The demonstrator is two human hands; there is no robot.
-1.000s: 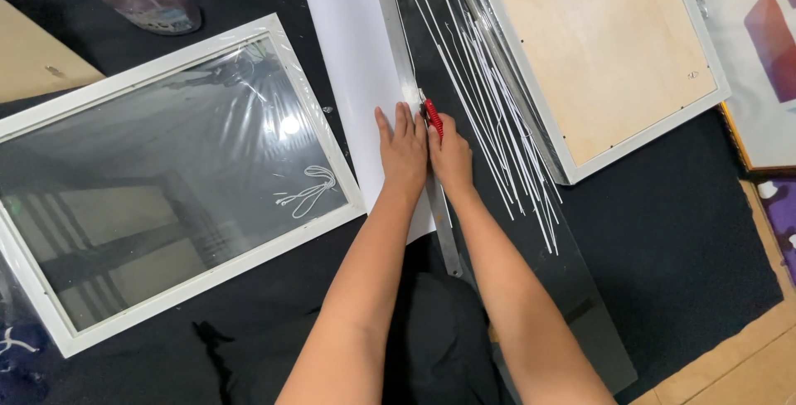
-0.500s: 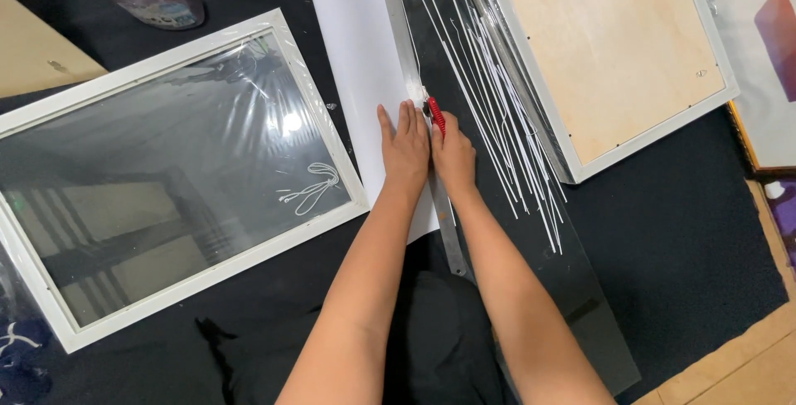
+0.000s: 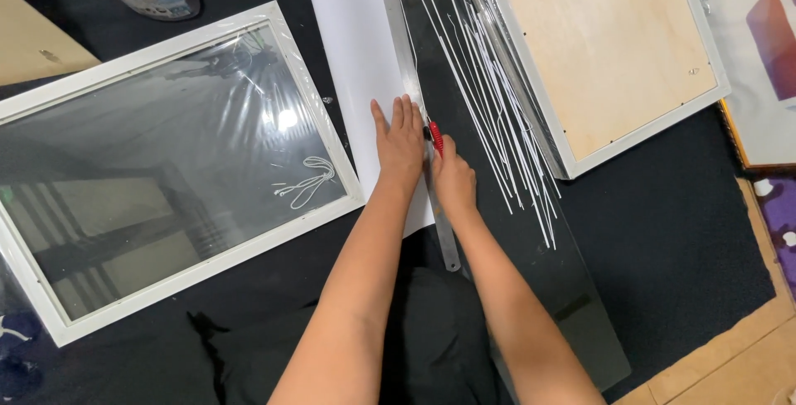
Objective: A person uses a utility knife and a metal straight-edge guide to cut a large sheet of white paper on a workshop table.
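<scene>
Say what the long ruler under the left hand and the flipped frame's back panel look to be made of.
Long grey straightedge ruler: probably steel, judging by its dull silver sheen and thin flat edge. Pale tan back panel of the white frame: seemingly plywood or fibreboard, matte with faint grain.

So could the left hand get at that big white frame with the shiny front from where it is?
Probably yes: the left hand rests on the white sheet, and the white frame lies just beside that sheet with nothing between.

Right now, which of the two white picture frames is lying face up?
The white frame on the left, with shiny plastic-wrapped glazing upward. The other frame, right of the hands, shows its plain wooden backing board.
</scene>
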